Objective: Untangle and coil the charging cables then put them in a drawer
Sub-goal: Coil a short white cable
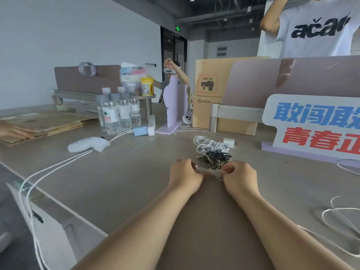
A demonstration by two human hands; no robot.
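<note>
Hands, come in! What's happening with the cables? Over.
Left hand, right hand pinch thin pale cable. Coiled bundles lie just beyond. Nothing blocking.

- Grey-brown table top (120,172) under the left hand (184,176) and right hand (240,177), extending well out to both sides.
- Plain pale wall (78,36) far off to the left of the left hand.
- Dark exposed ceiling (214,12) with pipes, high beyond both hands.
- Dark doorway (173,49) under a green exit sign (177,28), far ahead of the left hand.
- Mauve divider panels: one (87,78) ahead-left of the left hand, one (292,80) ahead-right of the right hand.
- Even, diffuse light; soft shadows.
</note>
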